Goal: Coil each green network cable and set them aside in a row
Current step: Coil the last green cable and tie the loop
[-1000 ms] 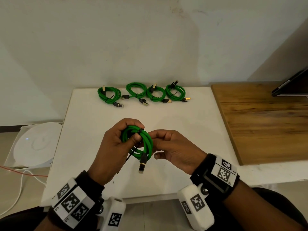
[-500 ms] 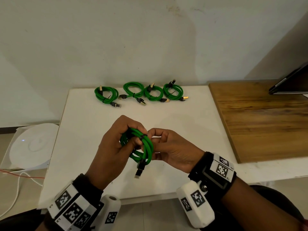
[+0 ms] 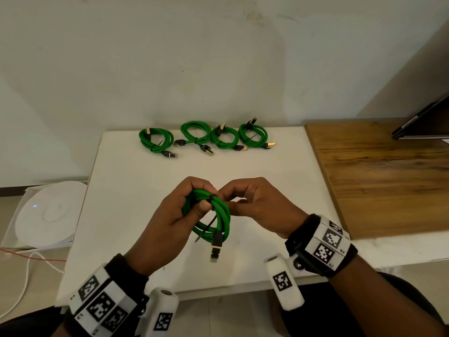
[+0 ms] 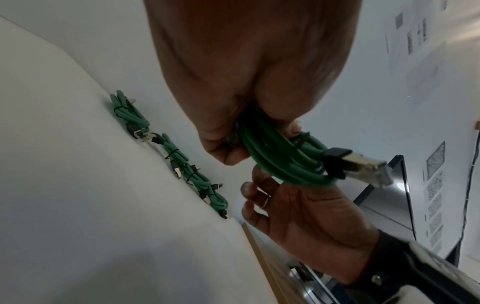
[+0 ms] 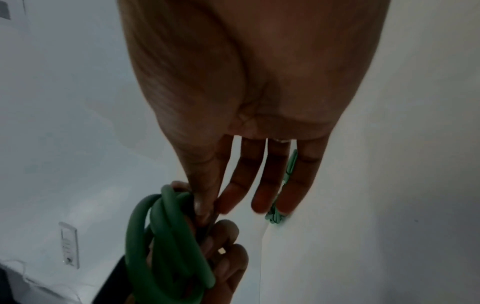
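Note:
A coiled green network cable (image 3: 224, 215) hangs above the white table (image 3: 126, 190), held in my left hand (image 3: 207, 197), whose thumb presses on the bundle. A black tie (image 3: 211, 197) wraps the coil's top, and its tail dangles through the loop. My right hand (image 3: 227, 199) pinches that tie between thumb and forefinger, the other fingers loose. The cable's black and gold connector (image 3: 215, 244) hangs down. The left wrist view shows the coil (image 4: 280, 156) and connector (image 4: 363, 166); the right wrist view shows the pinch (image 5: 205, 211). Several tied coils (image 3: 195, 132) lie in a row at the table's back edge.
A wooden tabletop (image 3: 376, 178) adjoins the white table on the right, with a dark screen (image 3: 422, 125) at its far end. On the floor to the left sits a round white device (image 3: 46, 215) in a box, with cords (image 3: 24, 259) beside it.
Both hands stay together over the table's middle. The coil has turned a little, and my right fingers have shifted up onto the tie at its top.

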